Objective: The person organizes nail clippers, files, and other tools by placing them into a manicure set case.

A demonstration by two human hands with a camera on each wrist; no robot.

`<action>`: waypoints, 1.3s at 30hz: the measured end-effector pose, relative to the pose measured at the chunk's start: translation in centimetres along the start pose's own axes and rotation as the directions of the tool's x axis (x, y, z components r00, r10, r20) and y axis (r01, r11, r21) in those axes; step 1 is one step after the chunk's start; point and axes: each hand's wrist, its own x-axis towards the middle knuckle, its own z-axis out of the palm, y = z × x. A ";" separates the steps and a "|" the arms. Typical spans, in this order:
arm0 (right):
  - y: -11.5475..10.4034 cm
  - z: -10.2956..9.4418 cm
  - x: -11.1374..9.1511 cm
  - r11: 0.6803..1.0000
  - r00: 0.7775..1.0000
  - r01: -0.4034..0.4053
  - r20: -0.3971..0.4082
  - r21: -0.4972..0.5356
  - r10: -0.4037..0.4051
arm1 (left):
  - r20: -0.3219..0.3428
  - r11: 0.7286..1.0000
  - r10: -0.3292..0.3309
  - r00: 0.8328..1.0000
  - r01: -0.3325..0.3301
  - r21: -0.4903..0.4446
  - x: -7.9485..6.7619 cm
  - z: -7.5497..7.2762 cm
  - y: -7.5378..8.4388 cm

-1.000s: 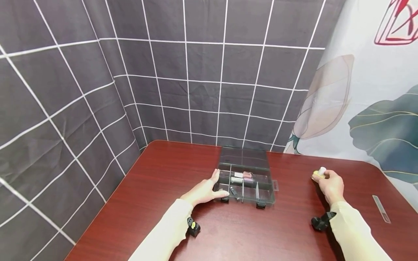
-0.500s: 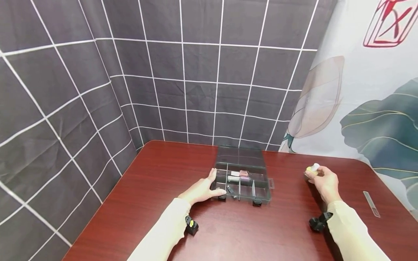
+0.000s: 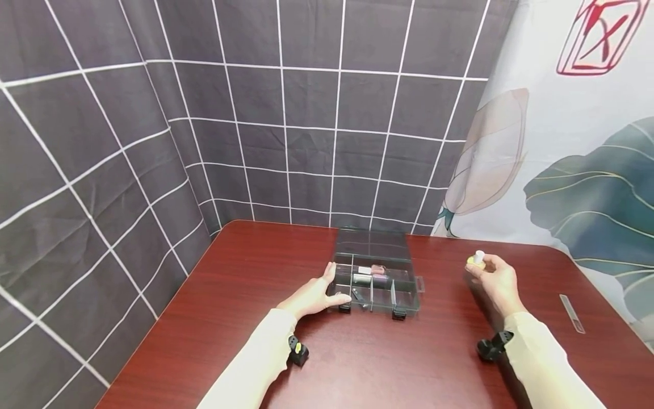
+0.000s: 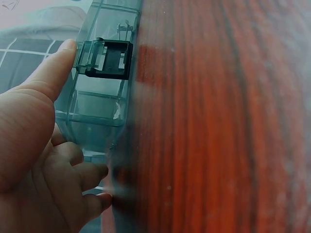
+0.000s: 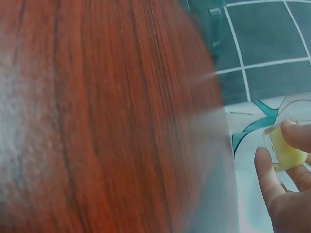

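A clear, dark-tinted compartment box (image 3: pixel 371 243) lies on the table with its lid tipped back. My left hand (image 3: pixel 315 295) holds its left front corner, the thumb by a black latch (image 4: pixel 111 59) and the other fingers along the side. My right hand (image 3: pixel 498 281) pinches a small nail polish bottle (image 5: pixel 289 150) with yellow contents and a white cap (image 3: pixel 479 255), above the table to the right of the box. In the box's middle compartments lie several small bottles (image 3: pixel 377 270). A small metal tool (image 3: pixel 359 296) rests in a front compartment.
A thin, clear-and-white strip (image 3: pixel 572 313) lies on the red-brown wooden table (image 3: pixel 409 363) at the right. Behind the table hang a dark grid-patterned cloth (image 3: pixel 301 147) and a white cloth with leaf prints (image 3: pixel 577 170).
My right hand has lifted the nail polish bottle slightly and carried it left, closer to the box. The left hand stays at the box corner. The head view has shifted a little.
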 end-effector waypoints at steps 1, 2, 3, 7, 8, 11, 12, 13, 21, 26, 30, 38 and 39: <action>-0.1 0.0 -0.1 1.000 1.000 0.003 0.004 -0.004 -0.003 | 0.000 1.000 -0.001 1.000 0.001 0.002 0.0 0.0 0.0; -0.2 0.1 -0.1 1.000 1.000 0.004 0.010 -0.006 -0.004 | -0.001 1.000 0.002 1.000 -0.002 0.003 0.0 0.0 -0.1; -0.4 0.1 -0.2 1.000 1.000 0.006 0.014 -0.012 -0.005 | 0.000 1.000 0.005 1.000 -0.005 0.001 0.0 0.0 -0.1; -1.3 0.2 -0.6 1.000 1.000 0.018 0.010 -0.025 -0.017 | 0.003 1.000 0.005 1.000 -0.005 -0.004 0.0 0.0 -0.1; -1.5 0.3 -0.7 0.999 1.000 0.026 0.006 -0.027 -0.026 | 0.005 1.000 0.006 1.000 -0.006 -0.005 -0.1 -0.1 0.0; -2.3 0.5 -0.9 0.998 0.998 0.058 -0.001 -0.023 -0.058 | 0.008 1.000 0.000 1.000 0.000 -0.009 -0.1 -0.2 0.0; -2.4 0.6 -0.9 0.997 0.998 0.071 -0.001 -0.026 -0.071 | 0.010 1.000 0.000 1.000 0.001 -0.011 -0.1 -0.3 0.1; -2.6 0.6 -0.9 0.996 0.997 0.079 0.000 -0.029 -0.079 | 0.011 1.000 0.000 1.000 0.000 -0.010 -0.1 -0.3 0.1; -3.3 1.7 -1.2 0.996 0.996 0.089 0.019 -0.011 -0.089 | 0.005 1.000 0.004 1.000 -0.004 -0.003 -0.2 -0.5 0.3; -3.7 2.5 -1.5 0.993 0.992 0.116 0.059 -0.019 -0.115 | 0.012 1.000 0.003 1.000 -0.003 -0.006 -0.4 -0.4 0.4; -4.2 3.2 -1.7 0.991 0.987 0.135 0.095 -0.016 -0.132 | 0.010 1.000 0.001 1.000 -0.001 -0.003 -0.3 -0.3 0.4; -5.2 4.6 -2.0 0.975 0.968 0.215 0.143 -0.057 -0.205 | 0.008 1.000 0.000 1.000 0.000 -0.004 -0.2 -0.3 0.3; -5.3 4.8 -2.0 0.972 0.965 0.228 0.146 -0.062 -0.217 | 0.008 1.000 0.000 1.000 0.000 -0.004 -0.2 -0.3 0.3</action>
